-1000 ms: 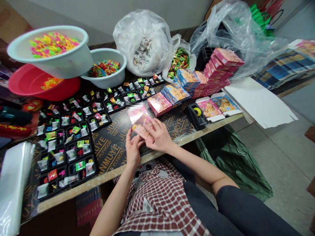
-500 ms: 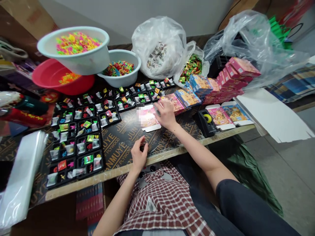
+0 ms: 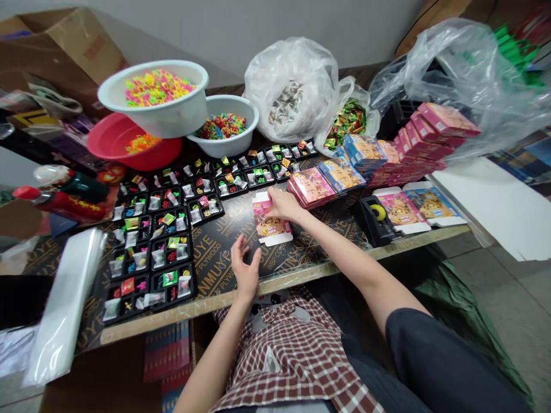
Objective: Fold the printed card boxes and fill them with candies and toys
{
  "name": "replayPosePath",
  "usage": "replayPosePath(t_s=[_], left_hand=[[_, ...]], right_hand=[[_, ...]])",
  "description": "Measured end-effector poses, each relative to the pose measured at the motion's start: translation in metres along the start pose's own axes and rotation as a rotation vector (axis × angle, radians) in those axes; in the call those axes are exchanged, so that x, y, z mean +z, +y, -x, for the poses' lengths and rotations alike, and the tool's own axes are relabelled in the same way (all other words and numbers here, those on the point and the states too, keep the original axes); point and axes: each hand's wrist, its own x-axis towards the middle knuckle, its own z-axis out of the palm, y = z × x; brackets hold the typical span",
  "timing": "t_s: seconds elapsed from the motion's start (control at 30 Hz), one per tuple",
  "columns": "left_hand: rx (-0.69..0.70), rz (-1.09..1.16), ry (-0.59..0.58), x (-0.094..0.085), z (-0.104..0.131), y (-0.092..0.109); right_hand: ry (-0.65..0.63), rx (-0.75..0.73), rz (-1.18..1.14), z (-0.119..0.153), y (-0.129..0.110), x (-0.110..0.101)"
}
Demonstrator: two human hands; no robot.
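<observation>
One flat pink box lies on the desk before you. Your right hand is over its far right part, fingers bent; whether they grip it, you cannot tell. Your left hand is open near the desk's near edge, thumb spread. Pink boxes stand stacked just right, black trays lie left, and a tape dispenser sits farther right.
</observation>
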Motion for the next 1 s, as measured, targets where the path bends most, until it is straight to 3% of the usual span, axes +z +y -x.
replayPosePath(t_s=[0.07,0.1,0.23,0.3,0.33,0.53,0.7,0.8,0.87,1.0], left_hand=[[-0.023,0.089,-0.011,-0.004,-0.011,0.005],[-0.04,0.159,-0.09,-0.006,-0.016,0.008],[-0.241,0.47,-0.65,-0.008,-0.019,0.03],[-0.358,0.53,-0.819,-0.007,-0.013,0.041],[-0.39,0.54,-0.849,-0.006,-0.01,0.046],[-0.437,0.58,-0.715,-0.002,-0.002,0.058],[-0.471,0.435,-0.599,0.002,-0.005,0.056],[-0.407,0.349,-0.53,0.012,-0.007,0.055],[-0.39,0.418,-0.418,0.02,-0.007,0.057],[-0.465,0.628,-0.188,0.034,-0.002,0.064]], right_hand=[[0.07,-0.106,-0.112,0.022,-0.005,-0.01],[0.102,-0.163,-0.186,0.034,-0.009,-0.015],[0.14,-0.323,-0.467,0.08,-0.026,-0.034],[0.12,-0.325,-0.577,0.098,-0.03,-0.039],[0.111,-0.311,-0.64,0.105,-0.03,-0.04],[0.257,-0.028,-1.218,0.128,-0.014,-0.031],[-0.033,0.078,-1.335,0.14,-0.006,-0.016],[0.167,0.17,-1.223,0.15,-0.003,-0.005],[0.303,0.234,-1.161,0.155,-0.003,0.005],[0.334,0.254,-1.248,0.164,-0.01,0.021]])
